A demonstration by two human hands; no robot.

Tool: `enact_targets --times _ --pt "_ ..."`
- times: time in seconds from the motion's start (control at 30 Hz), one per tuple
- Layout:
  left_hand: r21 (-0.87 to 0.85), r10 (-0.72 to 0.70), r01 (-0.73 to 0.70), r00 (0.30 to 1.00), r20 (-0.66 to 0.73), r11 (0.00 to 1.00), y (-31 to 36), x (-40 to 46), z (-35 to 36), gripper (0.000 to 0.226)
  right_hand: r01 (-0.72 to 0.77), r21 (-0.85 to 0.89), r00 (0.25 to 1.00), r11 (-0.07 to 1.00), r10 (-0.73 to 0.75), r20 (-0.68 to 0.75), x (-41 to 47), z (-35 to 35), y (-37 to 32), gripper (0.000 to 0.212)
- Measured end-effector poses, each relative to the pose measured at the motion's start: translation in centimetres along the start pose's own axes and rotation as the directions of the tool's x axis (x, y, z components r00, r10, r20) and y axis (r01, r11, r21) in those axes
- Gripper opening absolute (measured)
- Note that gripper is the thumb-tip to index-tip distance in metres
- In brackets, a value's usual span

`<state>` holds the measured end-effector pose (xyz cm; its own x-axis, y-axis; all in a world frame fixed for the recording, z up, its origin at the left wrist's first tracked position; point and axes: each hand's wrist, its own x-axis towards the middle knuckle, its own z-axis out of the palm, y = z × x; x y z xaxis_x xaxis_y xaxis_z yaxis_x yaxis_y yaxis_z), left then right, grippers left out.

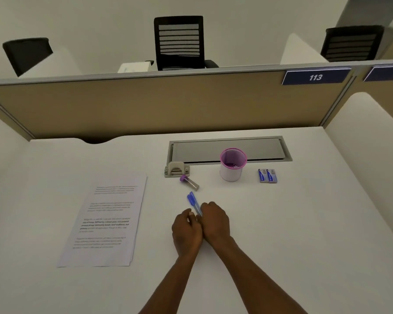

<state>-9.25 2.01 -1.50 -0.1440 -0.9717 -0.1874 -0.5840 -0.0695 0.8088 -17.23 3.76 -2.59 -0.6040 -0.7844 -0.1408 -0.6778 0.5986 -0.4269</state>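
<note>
Both my hands meet at the middle of the white desk [304, 223]. My right hand [214, 220] has its fingers curled round the lower ends of two blue pens [192, 200], whose capped ends stick out up and to the left. My left hand [186, 230] lies against the right one, fingers curled, its fingertips at the pens' lower part. Whether the left hand really grips the pens I cannot tell.
A stack of printed sheets [107, 223] lies to the left. Behind the hands lie a purple-capped tube [189, 182], a grey hole punch [176, 169], a purple-rimmed pen cup [232, 165] and two small blue boxes [267, 175]. A grey cable hatch [229, 150] and a beige partition [145, 105] close the back.
</note>
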Motion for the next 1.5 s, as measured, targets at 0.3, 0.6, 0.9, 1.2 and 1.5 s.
enact_targets --times 0.3,0.6,0.9,1.2,1.5 --pt "-0.091 -0.1 0.117 0.979 0.177 0.989 -1.2 -0.1 -0.1 0.017 -0.009 -0.085 0.996 0.996 0.017 0.088 -1.9 -0.9 1.2 0.022" --pt "-0.124 -0.15 0.196 0.941 0.303 0.973 0.0 -1.2 0.9 0.034 -0.15 0.182 0.986 0.972 0.161 -0.045 -4.4 -1.0 4.0 0.021" --pt "-0.088 0.402 -0.405 0.81 0.427 0.91 1.5 -2.9 5.2 0.029 -0.293 0.866 0.886 0.406 0.457 0.085 -5.7 -8.0 13.6 0.009" --pt "0.255 0.559 -0.828 0.533 0.635 0.5 4.1 0.3 12.2 0.077 -0.373 0.768 0.792 0.52 0.61 -0.028 2.5 -14.5 21.2 0.012" --pt "0.312 0.529 -0.846 0.518 0.672 0.432 3.1 1.8 15.3 0.076 -0.463 0.624 0.795 0.629 0.606 -0.02 7.7 -13.4 22.4 0.018"
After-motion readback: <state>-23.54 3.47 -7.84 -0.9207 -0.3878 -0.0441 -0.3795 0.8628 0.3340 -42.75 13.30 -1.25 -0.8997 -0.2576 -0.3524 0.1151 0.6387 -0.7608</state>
